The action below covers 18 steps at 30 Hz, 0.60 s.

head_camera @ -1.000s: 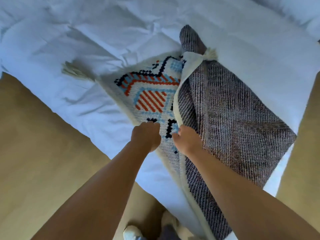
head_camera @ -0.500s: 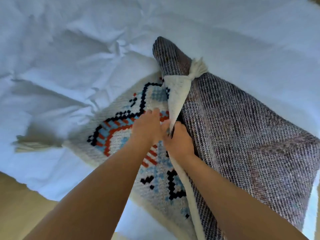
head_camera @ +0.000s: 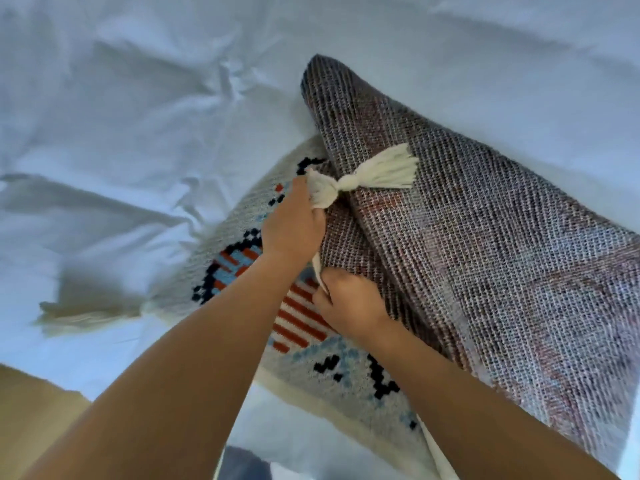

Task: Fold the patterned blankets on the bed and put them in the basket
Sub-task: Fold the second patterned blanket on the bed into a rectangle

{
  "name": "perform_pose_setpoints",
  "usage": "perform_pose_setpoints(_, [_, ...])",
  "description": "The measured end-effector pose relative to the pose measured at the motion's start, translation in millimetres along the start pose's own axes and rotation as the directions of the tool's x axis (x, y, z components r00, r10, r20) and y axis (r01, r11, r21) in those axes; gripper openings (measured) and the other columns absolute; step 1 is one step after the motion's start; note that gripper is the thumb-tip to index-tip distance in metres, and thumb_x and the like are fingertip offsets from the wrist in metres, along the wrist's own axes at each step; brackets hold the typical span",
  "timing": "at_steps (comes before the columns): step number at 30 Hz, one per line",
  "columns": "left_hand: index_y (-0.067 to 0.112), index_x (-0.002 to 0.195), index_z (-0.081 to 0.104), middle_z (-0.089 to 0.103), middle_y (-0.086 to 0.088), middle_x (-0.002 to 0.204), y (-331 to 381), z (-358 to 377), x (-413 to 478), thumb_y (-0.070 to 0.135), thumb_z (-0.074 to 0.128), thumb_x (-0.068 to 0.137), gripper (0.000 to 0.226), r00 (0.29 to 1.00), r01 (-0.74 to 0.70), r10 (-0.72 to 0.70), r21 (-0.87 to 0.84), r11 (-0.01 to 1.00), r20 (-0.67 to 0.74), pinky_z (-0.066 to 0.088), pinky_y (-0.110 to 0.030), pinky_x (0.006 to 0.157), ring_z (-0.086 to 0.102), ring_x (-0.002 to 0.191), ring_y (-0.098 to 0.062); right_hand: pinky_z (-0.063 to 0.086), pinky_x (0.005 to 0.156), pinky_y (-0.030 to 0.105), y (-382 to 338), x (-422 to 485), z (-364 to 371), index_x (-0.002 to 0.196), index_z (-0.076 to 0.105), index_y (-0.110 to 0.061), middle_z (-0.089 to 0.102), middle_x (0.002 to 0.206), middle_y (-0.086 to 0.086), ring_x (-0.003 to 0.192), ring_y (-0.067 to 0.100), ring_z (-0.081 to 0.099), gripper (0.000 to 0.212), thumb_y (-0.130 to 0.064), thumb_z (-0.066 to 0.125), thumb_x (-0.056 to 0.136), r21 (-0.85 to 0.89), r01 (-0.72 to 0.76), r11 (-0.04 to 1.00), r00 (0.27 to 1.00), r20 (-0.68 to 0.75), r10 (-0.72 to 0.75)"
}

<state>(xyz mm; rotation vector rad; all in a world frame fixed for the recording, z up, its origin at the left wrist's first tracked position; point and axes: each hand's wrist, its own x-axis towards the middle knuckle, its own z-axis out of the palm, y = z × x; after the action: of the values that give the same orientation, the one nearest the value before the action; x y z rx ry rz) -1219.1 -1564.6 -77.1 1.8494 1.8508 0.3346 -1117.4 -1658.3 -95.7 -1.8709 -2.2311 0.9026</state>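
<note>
- Woven patterned blanket (head_camera: 485,254) lies on the white bedsheet (head_camera: 138,133), its right half turned over with the dark reverse up.
- Head view: the left hand (head_camera: 294,223) has climbed the white edge over the last second, and its fingers now clamp the corner by the tassel (head_camera: 377,171). The right hand (head_camera: 349,303) pinches that edge lower down.
- With the corner held, the first fold looks half-made; no basket shows.
</note>
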Motion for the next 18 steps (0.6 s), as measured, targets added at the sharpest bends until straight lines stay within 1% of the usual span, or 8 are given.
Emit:
perform_pose_setpoints(3, [0.015, 0.138, 0.029, 0.059, -0.01, 0.081, -43, -17, -33, 0.019, 0.045, 0.089, 0.052, 0.999, 0.011, -0.01, -0.04, 0.999, 0.038, 0.035, -0.03, 0.049, 0.049, 0.059, -0.024, 0.046, 0.063, 0.037, -35, -12, 15, 0.076, 0.044, -0.012, 0.063, 0.085, 0.016, 0.073, 0.033, 0.061, 0.016, -0.023, 0.049, 0.086, -0.008, 0.038, 0.999, 0.996, 0.083, -0.037])
perform_pose_setpoints(5, [0.017, 0.139, 0.029, 0.063, -0.014, 0.098, -72, -27, -56, 0.019, 0.046, 0.089, 0.053, 0.998, 0.03, -0.026, -0.072, 0.997, 0.059, 0.04, -0.033, 0.059, 0.057, 0.073, -0.03, 0.041, 0.062, 0.037, -59, -21, 32, 0.078, 0.047, -0.011, 0.063, 0.088, 0.018, 0.077, 0.036, 0.061, 0.014, -0.023, 0.049, 0.085, -0.031, 0.063, 0.998, 0.989, 0.138, -0.058])
perform_pose_setpoints(8, [0.02, 0.138, 0.031, 0.061, -0.012, 0.114, -119, -39, -89, 0.021, 0.048, 0.086, 0.055, 0.995, 0.085, -0.082, -0.054, 0.995, 0.061, 0.041, -0.035, 0.069, 0.06, 0.095, -0.036, 0.044, 0.064, 0.038, -98, -38, 68, 0.085, 0.055, -0.006, 0.065, 0.092, 0.019, 0.078, 0.038, 0.062, 0.018, -0.023, 0.049, 0.085, -0.061, 0.083, 0.995, 0.984, 0.16, -0.073])
perform_pose_setpoints(10, [0.019, 0.133, 0.035, 0.061, -0.012, 0.113, -155, -48, -110, 0.022, 0.05, 0.085, 0.05, 0.988, 0.146, -0.145, -0.013, 0.989, 0.055, 0.037, -0.032, 0.067, 0.059, 0.096, -0.036, 0.046, 0.067, 0.037, -121, -43, 92, 0.094, 0.056, -0.006, 0.064, 0.099, 0.018, 0.084, 0.037, 0.063, 0.021, -0.023, 0.046, 0.086, -0.094, 0.056, 0.994, 0.982, 0.183, -0.038])
perform_pose_setpoints(13, [0.014, 0.121, 0.036, 0.063, -0.014, 0.098, -201, -61, -128, 0.025, 0.052, 0.085, 0.041, 0.966, 0.219, -0.226, 0.067, 0.973, 0.123, 0.035, -0.032, 0.061, 0.06, 0.087, -0.037, 0.048, 0.074, 0.037, -137, -40, 112, 0.105, 0.052, -0.008, 0.06, 0.11, 0.014, 0.094, 0.034, 0.062, 0.025, -0.026, 0.044, 0.089, -0.149, -0.067, 0.987, 0.98, 0.177, 0.093])
perform_pose_setpoints(15, [0.014, 0.125, 0.032, 0.063, -0.013, 0.099, -216, -65, -126, 0.03, 0.056, 0.083, 0.051, 0.957, 0.238, -0.249, 0.088, 0.967, 0.148, 0.037, -0.032, 0.061, 0.06, 0.089, -0.037, 0.046, 0.075, 0.036, -139, -35, 117, 0.107, 0.05, -0.009, 0.059, 0.113, 0.013, 0.097, 0.033, 0.06, 0.027, -0.029, 0.044, 0.09, -0.168, -0.129, 0.977, 0.975, 0.158, 0.156])
perform_pose_setpoints(17, [0.016, 0.138, 0.022, 0.058, -0.014, 0.113, -216, -69, -115, 0.035, 0.061, 0.079, 0.074, 0.963, 0.226, -0.239, 0.108, 0.968, 0.126, 0.042, -0.036, 0.067, 0.058, 0.098, -0.036, 0.044, 0.071, 0.036, -139, -33, 120, 0.104, 0.049, -0.009, 0.059, 0.111, 0.012, 0.096, 0.033, 0.06, 0.026, -0.03, 0.045, 0.089, -0.161, -0.158, 0.974, 0.974, 0.138, 0.181])
perform_pose_setpoints(18, [0.016, 0.143, 0.016, 0.052, -0.015, 0.12, -213, -71, -110, 0.036, 0.063, 0.077, 0.084, 0.975, 0.173, -0.19, 0.142, 0.975, 0.117, 0.043, -0.038, 0.071, 0.055, 0.103, -0.036, 0.042, 0.068, 0.035, -139, -34, 120, 0.103, 0.049, -0.01, 0.059, 0.109, 0.012, 0.093, 0.033, 0.06, 0.026, -0.031, 0.045, 0.089, -0.154, -0.168, 0.974, 0.974, 0.124, 0.188])
